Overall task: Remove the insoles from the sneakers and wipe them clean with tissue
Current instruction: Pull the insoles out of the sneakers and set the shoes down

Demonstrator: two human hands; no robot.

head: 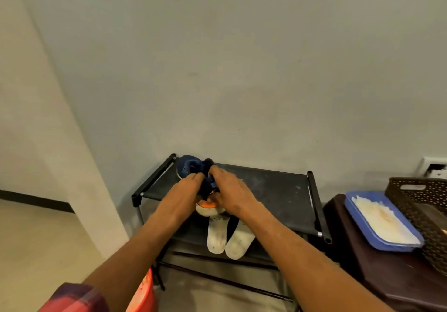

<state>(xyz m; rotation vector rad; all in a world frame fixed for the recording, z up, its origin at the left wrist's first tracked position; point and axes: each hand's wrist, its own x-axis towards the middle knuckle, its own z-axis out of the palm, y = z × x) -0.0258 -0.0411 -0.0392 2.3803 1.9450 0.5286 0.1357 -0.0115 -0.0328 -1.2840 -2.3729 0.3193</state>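
Currently your left grip point(183, 192) and right grip point(231, 190) both clasp the sneaker point(207, 183), apparently steadying it; two insoles point(216, 234) lie at its six o'clock, handy for wiping.

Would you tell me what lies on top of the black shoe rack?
Two white insoles, a far blue sneaker, and a near sneaker gripped by left hand and right hand, hiding its opening.

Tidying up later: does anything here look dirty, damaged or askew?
The two white insoles at the shoe rack's front are speckled with dark grime. The rack's black top shows pale smudges. The wall socket at right looks broken open.
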